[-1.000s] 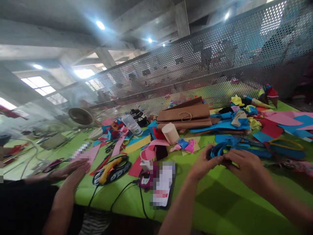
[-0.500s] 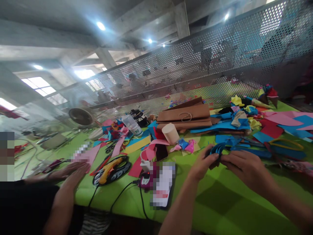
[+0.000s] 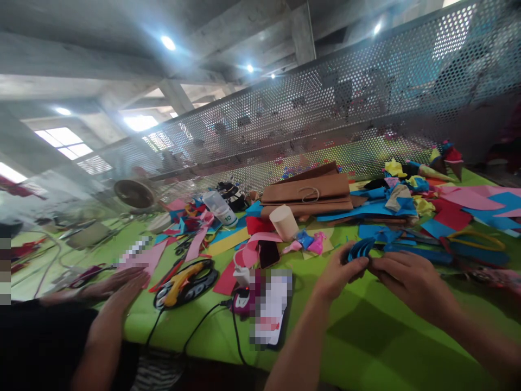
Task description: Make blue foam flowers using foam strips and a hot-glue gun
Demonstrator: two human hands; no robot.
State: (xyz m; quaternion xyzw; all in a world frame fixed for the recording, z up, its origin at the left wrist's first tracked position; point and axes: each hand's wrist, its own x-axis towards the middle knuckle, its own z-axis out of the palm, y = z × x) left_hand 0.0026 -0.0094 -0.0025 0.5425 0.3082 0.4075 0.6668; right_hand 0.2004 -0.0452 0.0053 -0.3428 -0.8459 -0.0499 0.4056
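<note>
Right of the phone (image 3: pixel 272 310), the left hand (image 3: pixel 334 276) grips a blue roll (image 3: pixel 360 249). Beside the roll, the right hand (image 3: pixel 411 278) has fingers whose hold is unclear.

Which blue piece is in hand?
The curled blue bundle gripped in the left hand; the other blue pieces lie about the green table.

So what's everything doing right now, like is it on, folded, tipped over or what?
Blue paper: curled, held
Left hand: closed on the blue paper
Right hand: fingers bent beside it, grip hidden
Phone: screen lit, blurred
Brown paper: folded
Clear container: tilted
Yellow tool: lying down
Ceiling light: on
Fan: can't tell if spinning
</note>
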